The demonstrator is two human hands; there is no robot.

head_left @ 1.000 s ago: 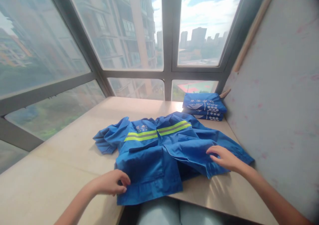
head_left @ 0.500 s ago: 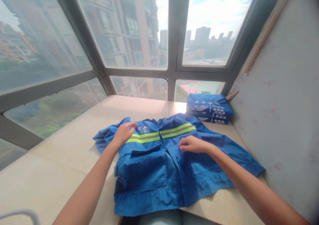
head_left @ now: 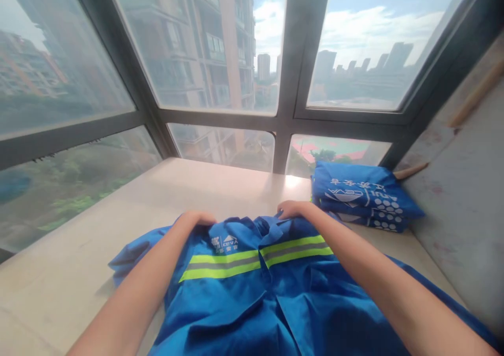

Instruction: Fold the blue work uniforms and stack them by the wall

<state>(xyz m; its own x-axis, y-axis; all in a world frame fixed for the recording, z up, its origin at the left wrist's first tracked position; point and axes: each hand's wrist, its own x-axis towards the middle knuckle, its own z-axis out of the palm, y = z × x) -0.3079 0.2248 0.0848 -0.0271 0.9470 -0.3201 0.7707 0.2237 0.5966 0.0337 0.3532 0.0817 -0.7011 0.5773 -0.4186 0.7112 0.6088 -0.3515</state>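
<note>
A blue work jacket point(head_left: 232, 303) lies front up on the pale surface, with yellow-green and grey reflective bands across its chest and white lettering on one side. At its top edge, by the shoulder on the left, my left hand point(head_left: 196, 219) has its fingers closed over the cloth, the fingertips partly hidden. My right hand point(head_left: 295, 209) grips the opposite shoulder close to the collar, fingers bent behind the fabric. One sleeve bunches out at the left; the other runs down at the right beneath my forearm.
Folded blue garments point(head_left: 358, 193) with white print are stacked at the back right. Behind them a wooden piece point(head_left: 411, 171) pokes out by the patterned wall point(head_left: 468, 230). Grey-framed windows point(head_left: 220, 118) border the pale tabletop point(head_left: 189, 185) at the back and left.
Both hands have moved forward from above the jacket's chest to its shoulder edge and taken hold there. The view has shifted closer, and the jacket's lower hem has left the picture.
</note>
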